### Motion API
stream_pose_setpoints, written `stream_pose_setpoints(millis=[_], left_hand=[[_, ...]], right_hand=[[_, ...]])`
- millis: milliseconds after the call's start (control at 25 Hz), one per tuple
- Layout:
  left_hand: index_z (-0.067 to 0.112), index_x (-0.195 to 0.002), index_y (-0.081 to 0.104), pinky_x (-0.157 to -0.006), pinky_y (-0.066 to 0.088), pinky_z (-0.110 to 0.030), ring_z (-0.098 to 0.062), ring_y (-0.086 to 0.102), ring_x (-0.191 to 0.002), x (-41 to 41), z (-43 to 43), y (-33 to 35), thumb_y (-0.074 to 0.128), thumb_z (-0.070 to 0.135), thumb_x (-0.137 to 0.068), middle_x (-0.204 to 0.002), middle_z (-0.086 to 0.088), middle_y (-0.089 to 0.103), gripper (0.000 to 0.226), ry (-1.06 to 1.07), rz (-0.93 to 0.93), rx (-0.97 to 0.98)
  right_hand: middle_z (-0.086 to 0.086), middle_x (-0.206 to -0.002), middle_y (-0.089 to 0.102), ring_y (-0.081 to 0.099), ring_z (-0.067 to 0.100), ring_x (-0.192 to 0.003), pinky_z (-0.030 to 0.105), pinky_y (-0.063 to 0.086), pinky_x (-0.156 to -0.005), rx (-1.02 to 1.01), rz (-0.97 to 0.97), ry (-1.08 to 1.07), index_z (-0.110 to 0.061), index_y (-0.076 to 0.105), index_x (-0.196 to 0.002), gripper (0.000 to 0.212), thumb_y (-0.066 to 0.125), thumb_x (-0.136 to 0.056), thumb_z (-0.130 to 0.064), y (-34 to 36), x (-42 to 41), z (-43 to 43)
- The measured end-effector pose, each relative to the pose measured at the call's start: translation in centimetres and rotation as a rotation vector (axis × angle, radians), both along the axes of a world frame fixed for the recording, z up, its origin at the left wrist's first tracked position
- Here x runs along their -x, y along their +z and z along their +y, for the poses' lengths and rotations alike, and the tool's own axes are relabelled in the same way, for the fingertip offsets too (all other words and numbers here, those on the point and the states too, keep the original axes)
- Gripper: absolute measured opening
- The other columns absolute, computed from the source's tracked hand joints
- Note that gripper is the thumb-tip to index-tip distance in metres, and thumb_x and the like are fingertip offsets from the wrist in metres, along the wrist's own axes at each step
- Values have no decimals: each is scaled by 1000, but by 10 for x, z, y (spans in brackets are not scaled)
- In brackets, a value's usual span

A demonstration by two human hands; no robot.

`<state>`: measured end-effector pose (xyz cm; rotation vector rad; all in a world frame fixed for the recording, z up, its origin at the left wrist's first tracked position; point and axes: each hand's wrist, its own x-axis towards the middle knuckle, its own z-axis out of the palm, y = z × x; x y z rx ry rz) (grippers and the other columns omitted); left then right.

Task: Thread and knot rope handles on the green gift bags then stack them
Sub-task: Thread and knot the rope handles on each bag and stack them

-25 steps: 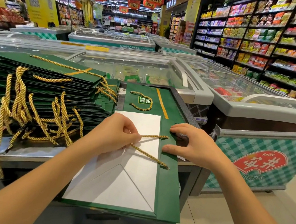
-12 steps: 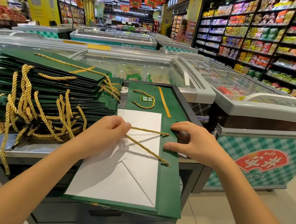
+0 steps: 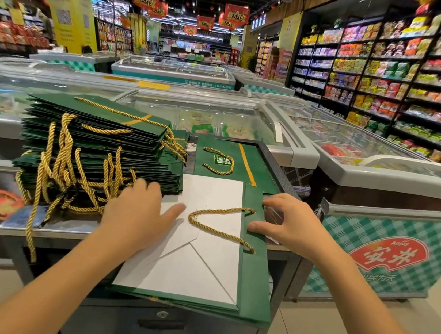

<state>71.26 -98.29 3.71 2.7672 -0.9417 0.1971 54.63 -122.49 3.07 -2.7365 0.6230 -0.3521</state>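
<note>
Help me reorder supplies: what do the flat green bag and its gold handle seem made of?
Flat green gift bag: apparently matte paper card, white inside, sharply creased. Twisted gold rope handle: likely glossy synthetic cord, spiral strands showing sheen.

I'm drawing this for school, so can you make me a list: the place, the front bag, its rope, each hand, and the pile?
Place: supermarket aisle, glass-topped chest freezers behind
Front bag: flat green paper gift bag, white inside showing, on a grey metal counter
Rope: twisted gold rope handle looped on the bag, nobody holding it
Left hand: flat on the white part, blurred
Right hand: fingers on the bag's green edge
Pile: stack of green bags with gold handles, left of it
</note>
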Motion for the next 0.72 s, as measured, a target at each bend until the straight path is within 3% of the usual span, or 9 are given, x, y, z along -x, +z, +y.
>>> stream_pose_setpoints(millis=[80,160,240,320,440,480,600,640,720], left_hand=[[16,-112,50,-74,43,-35,-25,56,-100,1,9,1,46,59,-96,-112,-4,54,46,-8,64,-39],[15,-100,53,-66,36,-32,-23,57,-85,3,10,1,54,45,-96,-96,-3,58,31,-67,174,78],[15,-78,46,-59,26,-32,-21,43,-63,6,9,0,60,34,-93,-73,-4,47,28,-104,287,222],[16,-72,40,-60,25,-32,-19,36,-59,5,9,-2,64,28,-91,-68,-4,42,32,-122,321,314],[24,-92,54,-63,41,-25,-15,53,-67,6,11,-4,68,23,-91,-82,-2,61,14,-148,430,488],[26,-106,60,-65,44,-18,-10,59,-74,8,12,-5,69,22,-92,-91,0,67,17,-146,499,535],[14,-124,66,-74,45,-20,-4,63,-87,11,6,-5,73,17,-90,-95,5,70,35,-143,649,708],[14,-121,68,-74,47,-22,-7,66,-85,12,2,-1,74,15,-89,-92,4,73,33,-145,692,798],[18,-106,73,-70,52,-23,-16,71,-86,13,-4,13,76,12,-87,-87,2,77,21,-133,734,952]], right_hand=[[-3,-95,64,56,17,-90,40,49,-84,189,-26,-98,-18,68,-84,86,34,-72,-96,-11,3,5],[-1,-80,59,51,17,-78,37,43,-77,194,-69,-137,-14,64,-73,76,37,-82,-84,-21,7,13],[2,-75,57,49,15,-73,34,35,-80,100,-137,-137,-9,61,-71,61,51,-90,-66,-25,11,19],[-1,-72,58,50,13,-72,32,31,-82,2,-189,-117,-11,60,-70,50,60,-93,-55,-22,16,22],[-17,-94,70,63,5,-90,29,44,-86,-261,-286,-151,-26,75,-95,18,70,-91,-44,-10,28,26],[-15,-101,72,65,5,-96,30,49,-87,-335,-337,-192,-24,77,-103,22,73,-90,-40,-5,32,26],[-8,-87,78,71,0,-78,21,56,-67,-506,-546,-254,-21,78,-98,12,77,-88,-28,10,42,23],[-7,-82,77,70,-4,-71,15,52,-58,-544,-608,-260,-21,77,-93,5,78,-89,-23,15,44,22],[-3,-83,77,69,-5,-70,9,49,-54,-626,-735,-261,-18,77,-91,4,79,-88,-18,27,46,18]])
